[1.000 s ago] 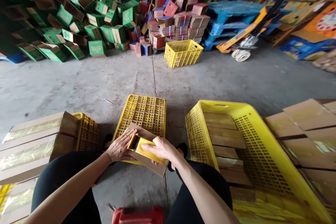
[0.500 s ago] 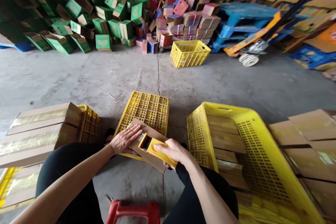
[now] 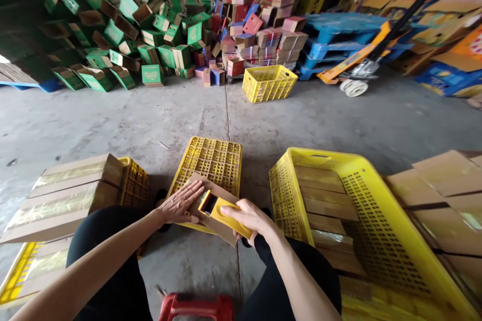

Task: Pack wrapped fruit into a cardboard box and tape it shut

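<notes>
A brown cardboard box (image 3: 225, 233) lies tilted across an upturned yellow crate (image 3: 215, 157) in front of me. My left hand (image 3: 181, 204) rests flat on the box near its far left end, fingers stretched out and close together. My right hand (image 3: 246, 216) is wrapped round a yellow tape dispenser (image 3: 218, 207). The dispenser sits against the top of the box, its front end just right of my left fingertips. Its underside and the lower part of the box are hidden.
Taped cartons (image 3: 75, 190) are stacked at my left. A large yellow crate (image 3: 376, 200) at my right holds several cartons, with more cartons (image 3: 440, 210) beyond it. A red stool (image 3: 196, 307) is below me. Farther off stand a yellow crate (image 3: 269, 84) and an orange pallet jack (image 3: 356, 55).
The camera view has shifted slightly, so the background sits a little lower. Both hands, the dispenser and the box hold almost the same places; my left thumb shows more clearly.
</notes>
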`<state>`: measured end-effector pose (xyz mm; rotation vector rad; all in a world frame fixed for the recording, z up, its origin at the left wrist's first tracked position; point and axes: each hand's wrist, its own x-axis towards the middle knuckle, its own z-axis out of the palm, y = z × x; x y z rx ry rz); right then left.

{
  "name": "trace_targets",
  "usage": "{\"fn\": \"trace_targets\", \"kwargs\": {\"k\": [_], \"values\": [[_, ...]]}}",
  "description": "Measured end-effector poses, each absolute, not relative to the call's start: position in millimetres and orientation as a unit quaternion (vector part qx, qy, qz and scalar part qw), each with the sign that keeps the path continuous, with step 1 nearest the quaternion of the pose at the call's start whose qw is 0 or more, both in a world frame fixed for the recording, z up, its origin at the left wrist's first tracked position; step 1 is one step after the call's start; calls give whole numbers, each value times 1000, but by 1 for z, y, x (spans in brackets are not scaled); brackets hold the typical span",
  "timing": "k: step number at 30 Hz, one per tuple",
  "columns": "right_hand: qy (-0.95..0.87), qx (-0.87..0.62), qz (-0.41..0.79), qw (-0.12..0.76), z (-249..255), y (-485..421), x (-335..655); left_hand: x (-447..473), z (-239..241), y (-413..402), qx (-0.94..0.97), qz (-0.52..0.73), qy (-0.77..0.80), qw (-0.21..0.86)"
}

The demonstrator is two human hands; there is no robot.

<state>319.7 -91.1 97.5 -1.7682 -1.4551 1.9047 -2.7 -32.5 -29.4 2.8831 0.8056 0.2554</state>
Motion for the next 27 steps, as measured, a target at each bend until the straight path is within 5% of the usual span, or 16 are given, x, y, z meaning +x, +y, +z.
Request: {"fn": "trace_targets", "kwargs": {"k": [27], "values": [[-461, -621, 629, 77, 103, -110, 346, 12, -36, -42, 948, 111, 293, 48]]}}
